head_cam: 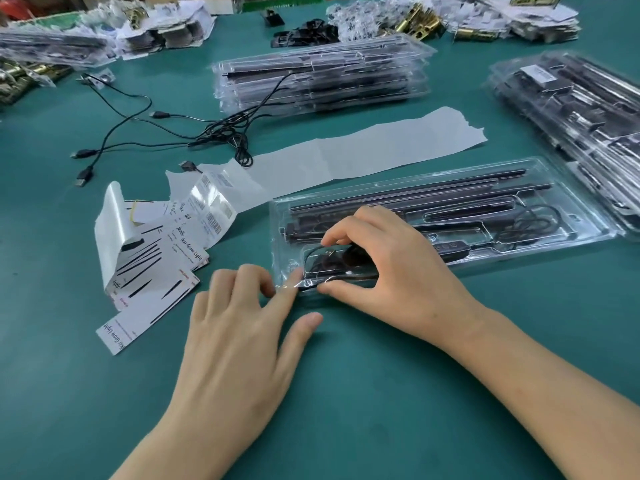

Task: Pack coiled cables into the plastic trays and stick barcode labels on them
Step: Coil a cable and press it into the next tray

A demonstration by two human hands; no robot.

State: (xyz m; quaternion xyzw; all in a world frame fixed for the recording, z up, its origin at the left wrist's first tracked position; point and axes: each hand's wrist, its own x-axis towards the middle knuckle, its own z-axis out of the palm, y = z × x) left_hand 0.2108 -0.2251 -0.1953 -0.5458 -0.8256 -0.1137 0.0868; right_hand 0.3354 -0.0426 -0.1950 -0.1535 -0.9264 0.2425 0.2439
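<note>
tray work, mid-pack. open plastic tray (585, 206) lies on the green table (346, 393) just ahead of both hands, with long black bars (415, 199) seated in its channels and one cable loop (533, 220) lying at its right end.

coiled cable (323, 265) sits in the small pocket at the tray's near-left corner. right hand (398, 268) arches over it, forefinger and thumb curled to either side of the coil and pinching it down into the pocket; looks partly seated, can't tell if it is fully home. left hand (239, 327) lies low beside the tray, fingers nearly straight, one fingertip touching the tray's corner edge — it holds nothing and seems only to steady the plastic.

done so far, judging by the layout: one stack of filled trays (318, 77) beyond and another stack (571, 109) at right, whose top tray shows a white label (535, 76).

left to do: no barcode label visible on this tray. label strip (216, 211) with barcodes lies curled just left of the tray, with printed cards beside it, and a long bare backing paper (346, 157) runs behind. loose cables (221, 133) with usb plugs sprawl uncoiled farther left — several more trays' worth, i'd guess.
</note>
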